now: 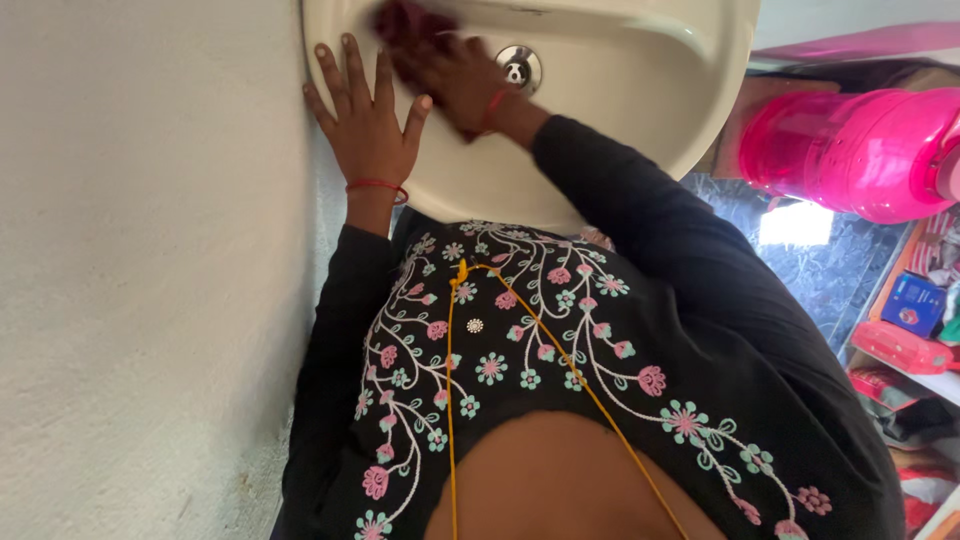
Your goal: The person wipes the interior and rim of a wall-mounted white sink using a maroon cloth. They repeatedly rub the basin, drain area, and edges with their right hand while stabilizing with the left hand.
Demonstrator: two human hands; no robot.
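Note:
My left hand lies flat with its fingers spread on the left rim of a cream washbasin, holding nothing. A red thread is tied round its wrist. My right hand reaches into the bowl and presses a dark maroon cloth against the inner wall at the far left; the cloth is blurred. The metal drain sits just right of that hand. Both my arms are in black sleeves, and my black embroidered top fills the lower part of the view.
A rough white wall runs along the left, touching the basin. A large pink water jug lies at the right above dark marbled floor. A shelf with a blue box and red packets stands at the far right.

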